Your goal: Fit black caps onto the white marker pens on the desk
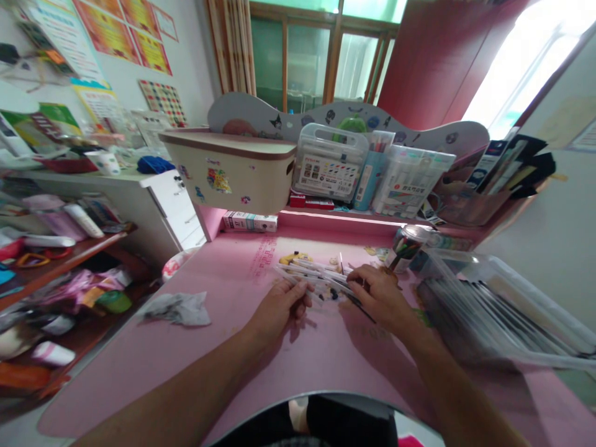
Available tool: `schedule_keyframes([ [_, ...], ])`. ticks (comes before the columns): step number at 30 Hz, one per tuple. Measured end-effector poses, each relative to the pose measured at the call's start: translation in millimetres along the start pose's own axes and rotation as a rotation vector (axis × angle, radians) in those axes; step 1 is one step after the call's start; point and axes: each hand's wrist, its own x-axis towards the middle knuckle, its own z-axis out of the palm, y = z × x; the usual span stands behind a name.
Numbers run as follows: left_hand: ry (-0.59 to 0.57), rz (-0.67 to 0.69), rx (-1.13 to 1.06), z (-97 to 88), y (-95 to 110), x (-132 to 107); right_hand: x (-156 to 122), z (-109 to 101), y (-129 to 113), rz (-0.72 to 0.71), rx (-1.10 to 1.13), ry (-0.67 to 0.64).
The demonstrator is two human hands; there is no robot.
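A bundle of white pens [313, 273] lies across the pink desk [223, 335] in front of me. My left hand [279, 307] grips the near left end of the bundle, fingers curled around it. My right hand [379, 295] rests on the bundle's right end, fingers bent and pressed onto the pens, with a dark pen [363, 305] sticking out under the palm. A small yellow item [294, 256] lies just behind the pens.
A crumpled grey cloth [179, 308] lies at the left. A metal pen cup [407, 245] and a clear plastic case [493, 304] stand at the right. A cream box [228, 171] and marker sets [331, 162] line the back shelf. Cluttered shelves [56, 261] stand left.
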Motion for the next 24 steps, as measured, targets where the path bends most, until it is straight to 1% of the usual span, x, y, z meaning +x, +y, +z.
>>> schedule_keyframes([
  [1,0.006,-0.004,-0.003,-0.7,1.3,0.3,0.8,-4.2,5.0,0.028,-0.087,-0.034],
  [3,0.016,-0.008,-0.019,-1.4,2.9,0.6,0.3,-10.3,11.2,0.080,-0.224,-0.157],
  [6,0.030,-0.013,-0.028,-1.1,2.6,0.4,-4.4,-13.9,8.7,0.177,-0.352,-0.312],
  [10,0.031,-0.011,-0.033,-1.2,0.8,0.3,-9.8,-12.2,-6.0,0.289,-0.441,-0.403],
  [13,0.026,-0.016,-0.035,-0.9,0.4,0.3,-10.8,-9.5,-11.9,0.323,-0.439,-0.430],
  [15,0.024,-0.013,-0.038,-0.5,0.4,0.4,-10.7,-8.7,-10.8,0.300,-0.400,-0.414],
  [17,0.028,-0.005,-0.055,-0.6,0.1,1.2,-10.5,-9.3,-7.5,0.236,-0.317,-0.392],
  [20,0.053,-0.013,-0.118,-2.1,-1.0,4.4,-10.1,-11.3,-3.9,0.132,-0.096,-0.416],
  [22,0.078,-0.013,-0.167,-3.5,-2.0,7.1,-10.2,-11.2,-4.8,0.085,0.062,-0.450],
  [24,0.086,-0.005,-0.197,-4.4,-2.9,9.1,-10.8,-9.0,-7.3,0.052,0.164,-0.457],
])
